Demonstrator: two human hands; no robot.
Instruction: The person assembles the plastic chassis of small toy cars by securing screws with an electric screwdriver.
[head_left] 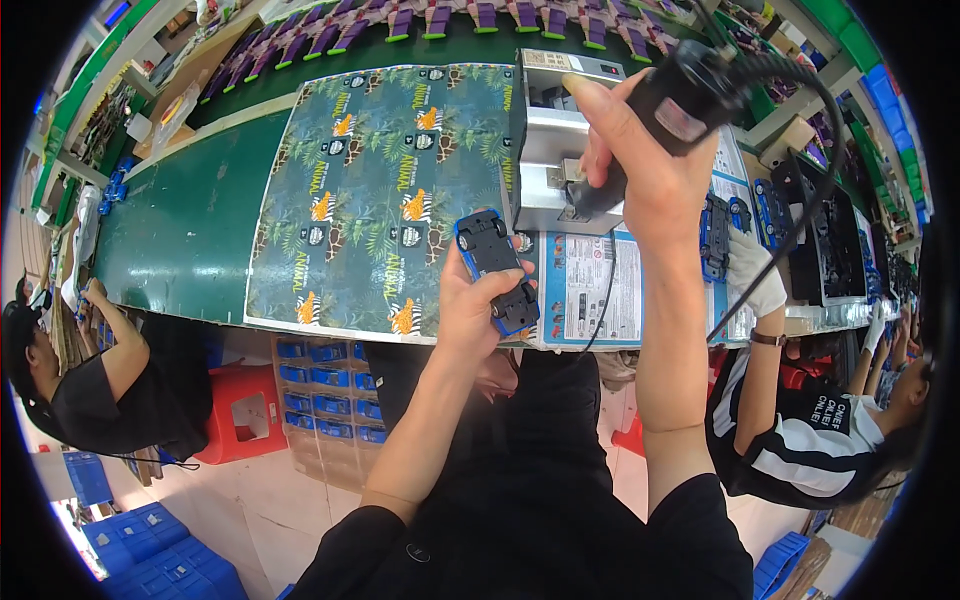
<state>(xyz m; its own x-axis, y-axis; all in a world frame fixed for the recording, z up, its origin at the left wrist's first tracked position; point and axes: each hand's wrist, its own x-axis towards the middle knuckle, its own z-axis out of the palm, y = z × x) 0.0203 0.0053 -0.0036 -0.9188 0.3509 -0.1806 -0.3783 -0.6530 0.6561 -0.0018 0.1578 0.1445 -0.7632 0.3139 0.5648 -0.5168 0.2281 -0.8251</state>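
My left hand (468, 312) holds a blue toy car (490, 250) upside down, its black underside facing up and my thumb across it. My right hand (662, 180) is wrapped round a black electric screwdriver (685, 95) with a coiled cord. The screwdriver's lower end reaches the front of a silver metal box (545, 140), which looks like a screw feeder. Whether a screw sits on the tip is too small to tell. Under the car lies a patterned sheet (370, 200) with animal prints.
On the right, a co-worker's white-gloved hand (755, 275) is beside more toy cars (715, 235). A black cable (835, 130) hangs across that side. Purple-and-green items (480, 15) line the far belt. Another person (110, 370) sits left, near a red stool (245, 415) and boxed blue cars (330, 378).
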